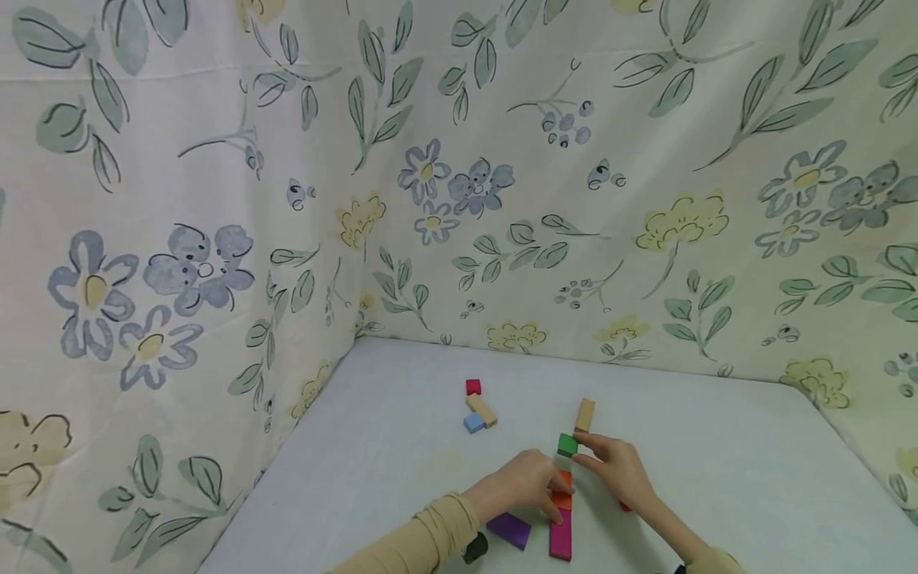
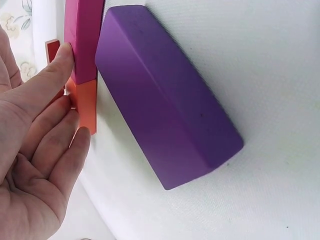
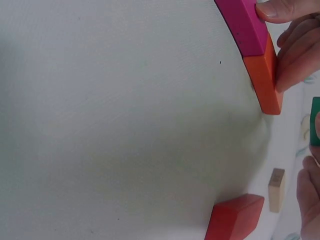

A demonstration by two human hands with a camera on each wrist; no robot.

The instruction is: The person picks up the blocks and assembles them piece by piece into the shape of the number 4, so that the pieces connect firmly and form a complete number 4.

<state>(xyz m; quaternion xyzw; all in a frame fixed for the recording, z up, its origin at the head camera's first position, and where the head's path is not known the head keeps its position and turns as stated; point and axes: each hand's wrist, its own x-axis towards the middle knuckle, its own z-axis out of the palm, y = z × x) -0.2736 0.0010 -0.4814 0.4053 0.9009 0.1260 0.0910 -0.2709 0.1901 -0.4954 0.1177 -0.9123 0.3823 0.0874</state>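
Your right hand (image 1: 615,469) pinches the green block (image 1: 566,446), well in from the bench's (image 1: 373,462) far and left edges. Your left hand (image 1: 519,482) lies unclenched, touching the orange block (image 2: 87,106) and magenta block (image 1: 561,538), which adjoin end to end.

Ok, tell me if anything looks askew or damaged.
Nothing shows damage. The purple block looks askew: it lies slanted on the white surface, while the magenta block and orange block beside it form a straight row.
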